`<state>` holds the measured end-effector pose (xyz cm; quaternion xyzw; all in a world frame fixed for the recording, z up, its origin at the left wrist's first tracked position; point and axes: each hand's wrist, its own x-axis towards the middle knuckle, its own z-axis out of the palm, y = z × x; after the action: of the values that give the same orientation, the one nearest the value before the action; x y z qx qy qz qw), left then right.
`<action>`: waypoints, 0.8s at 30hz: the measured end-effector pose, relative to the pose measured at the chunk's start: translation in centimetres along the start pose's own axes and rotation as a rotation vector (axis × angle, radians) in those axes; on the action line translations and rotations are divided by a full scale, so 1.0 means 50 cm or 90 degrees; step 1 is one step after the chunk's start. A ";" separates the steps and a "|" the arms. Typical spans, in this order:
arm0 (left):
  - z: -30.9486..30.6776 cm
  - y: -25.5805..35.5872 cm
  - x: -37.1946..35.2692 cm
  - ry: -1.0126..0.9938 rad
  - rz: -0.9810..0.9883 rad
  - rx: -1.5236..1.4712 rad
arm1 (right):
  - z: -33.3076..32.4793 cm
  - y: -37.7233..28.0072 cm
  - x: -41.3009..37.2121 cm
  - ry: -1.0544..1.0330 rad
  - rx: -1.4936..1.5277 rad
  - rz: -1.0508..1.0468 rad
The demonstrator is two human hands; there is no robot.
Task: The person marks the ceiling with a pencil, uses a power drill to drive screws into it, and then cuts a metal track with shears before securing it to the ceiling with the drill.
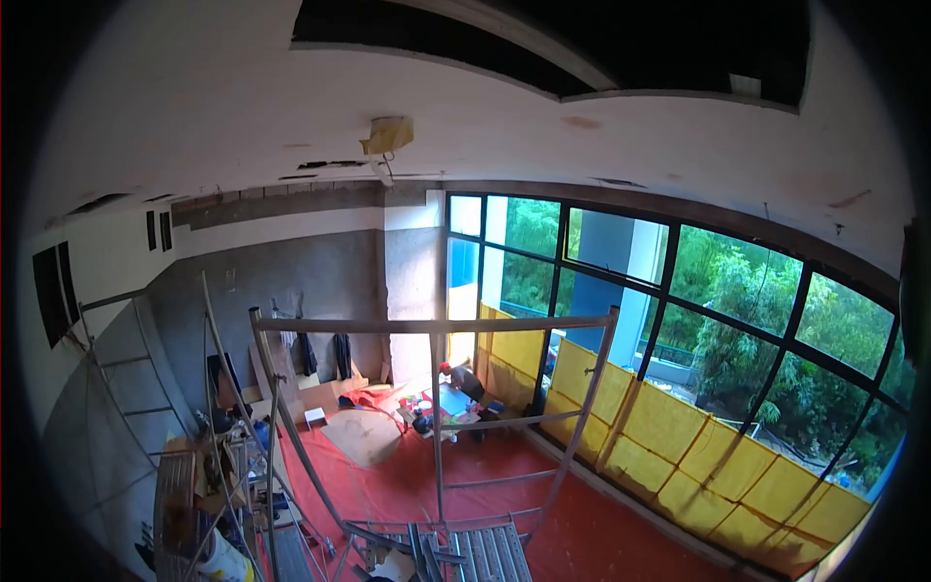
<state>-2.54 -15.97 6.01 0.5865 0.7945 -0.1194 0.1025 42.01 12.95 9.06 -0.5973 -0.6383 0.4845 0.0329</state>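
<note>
Grey metal scaffold tubing (436, 326) stands above a perforated metal platform (490, 555), red floor sheeting (499, 466) spread below; I can't tell how the left hand or the right hand is held.

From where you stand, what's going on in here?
My own hands are out of view. Beyond the metal scaffold frame, a person bends by a blue surface near the windows; what they handle is too small to tell. Red sheeting covers much of the floor, and yellow sheets line the lower windows.
</note>
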 end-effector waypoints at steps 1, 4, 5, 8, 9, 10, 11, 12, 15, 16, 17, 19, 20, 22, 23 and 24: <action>0.003 0.003 -0.003 -0.006 -0.002 -0.003 | 0.009 0.005 0.001 -0.008 0.003 -0.005; 0.020 0.013 -0.022 -0.027 -0.011 -0.023 | 0.035 0.038 0.003 -0.038 0.022 -0.004; 0.023 0.014 -0.028 -0.034 -0.016 -0.030 | 0.045 0.059 0.005 -0.049 0.023 -0.003; 0.043 0.019 -0.044 -0.071 -0.027 -0.060 | 0.060 0.145 -0.006 -0.089 0.055 0.028; 0.048 0.020 -0.050 -0.096 -0.031 -0.076 | 0.060 0.182 -0.017 -0.105 0.072 0.037; 0.046 0.015 -0.051 -0.129 -0.030 -0.094 | 0.054 0.222 -0.024 -0.124 0.102 0.044; 0.050 0.007 -0.054 -0.171 -0.031 -0.110 | 0.053 0.274 -0.030 -0.150 0.142 0.045; 0.063 -0.001 -0.061 -0.213 -0.040 -0.131 | 0.044 0.330 -0.016 -0.191 0.197 0.050; 0.181 -0.013 -0.121 -0.107 -0.220 -0.311 | 0.012 0.504 0.132 -0.281 0.085 0.262; 0.252 0.000 -0.143 0.070 -0.281 -0.305 | 0.003 0.386 0.064 -0.226 -0.052 0.254; 0.264 0.002 -0.173 0.053 -0.342 -0.401 | 0.001 0.298 0.035 -0.208 -0.117 0.258; 0.364 0.013 -0.217 0.132 -0.427 -0.526 | 0.001 0.240 0.035 -0.218 -0.176 0.248; 0.364 0.037 -0.260 0.155 -0.529 -0.700 | -0.004 0.255 0.063 -0.247 -0.188 0.236; 0.302 0.090 -0.314 0.228 -0.727 -1.038 | 0.000 0.224 0.066 -0.223 -0.185 0.185; 0.293 0.111 -0.348 0.271 -0.746 -1.130 | 0.001 0.206 0.073 -0.231 -0.209 0.178; 0.302 0.126 -0.378 0.232 -0.773 -1.126 | 0.004 0.185 0.083 -0.236 -0.230 0.170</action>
<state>9.34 -36.02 -3.03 -0.1767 0.7596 0.5530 0.2931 47.44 14.45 0.63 -0.5733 -0.6253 0.4638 -0.2554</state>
